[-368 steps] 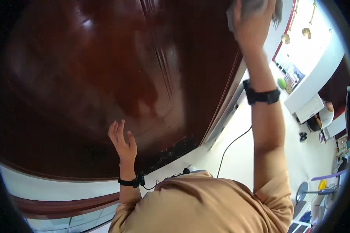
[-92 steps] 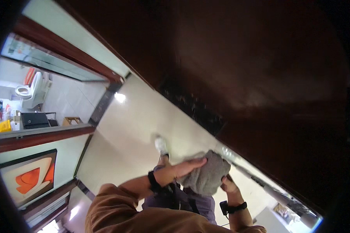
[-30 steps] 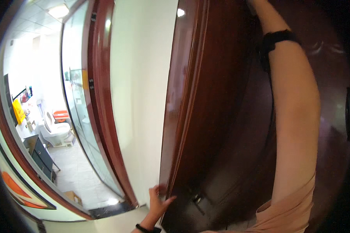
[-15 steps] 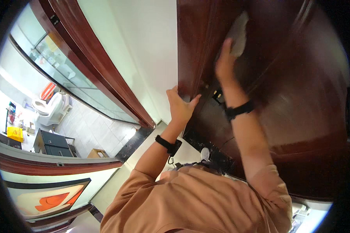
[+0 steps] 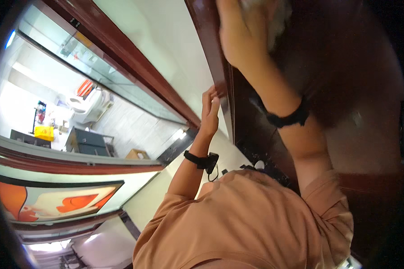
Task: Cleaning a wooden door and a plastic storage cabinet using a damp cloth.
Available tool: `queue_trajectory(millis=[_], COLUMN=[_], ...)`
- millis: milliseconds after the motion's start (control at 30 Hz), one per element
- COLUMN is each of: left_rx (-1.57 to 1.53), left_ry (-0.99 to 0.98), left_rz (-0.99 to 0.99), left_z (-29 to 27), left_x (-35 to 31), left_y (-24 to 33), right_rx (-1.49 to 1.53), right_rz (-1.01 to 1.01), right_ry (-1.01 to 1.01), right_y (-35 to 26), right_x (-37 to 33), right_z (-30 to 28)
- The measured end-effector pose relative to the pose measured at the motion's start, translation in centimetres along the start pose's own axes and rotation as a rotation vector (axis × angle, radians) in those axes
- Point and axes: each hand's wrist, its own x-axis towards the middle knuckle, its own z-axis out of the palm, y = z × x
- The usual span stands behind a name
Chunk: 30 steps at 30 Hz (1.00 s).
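My right hand (image 5: 247, 42), blurred by motion, reaches up to the dark red-brown wooden door (image 5: 341, 134). It is closed on a pale greyish cloth (image 5: 279, 22), which lies against the upper part of the door; the fingers are partly cut off by the top edge. My left hand (image 5: 209, 112) is lower, beside the edge of the glossy door frame (image 5: 220, 76), where it meets the white wall. Its fingers are loosely bent, the fingertips at the frame edge, and nothing shows in them. Black bands circle both wrists, the left (image 5: 202, 160) with a small dark device.
On the left, a doorway opens to a bright tiled bathroom with a toilet (image 5: 87, 107), a dark cabinet (image 5: 87, 142) and a yellow bag (image 5: 44, 133). A glass panel (image 5: 103, 67) stands along it. A framed orange picture (image 5: 72, 201) hangs at lower left.
My right hand has moved up and left with the cloth, nearer the frame. My left thumb has come in beside the fingers. The view has shifted, and more of the left side shows.
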Motion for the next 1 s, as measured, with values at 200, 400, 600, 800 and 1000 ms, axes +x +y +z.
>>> queue_trajectory(millis=[200,400,600,800,1000], left_rx=[-0.095,0.012,0.043,0.051,0.017], left_ry=[0.189,0.333,0.356,0.364,0.219], left_rz=[-0.145,-0.284,-0.360,-0.422,-0.431], left_z=[-0.7,-2.6,-4.7,-6.5,-4.2], left_x=[-1.6,-5.4,-8.3,-9.9,-10.0], left_y=[0.6,1.9,1.5,0.9,1.1], right_rx=[-0.028,0.196,0.228,0.231,0.202], right_rz=[-0.213,0.459,1.376,0.998,0.053], right_ry=[-0.053,-0.286,-0.312,0.149,0.001], right_y=[2.4,5.0,4.2,1.3,4.8], right_x=[-4.7,-29.1,-35.1,-19.9,-7.4], right_z=[1.1,-1.6,-0.3,0.1,-0.2])
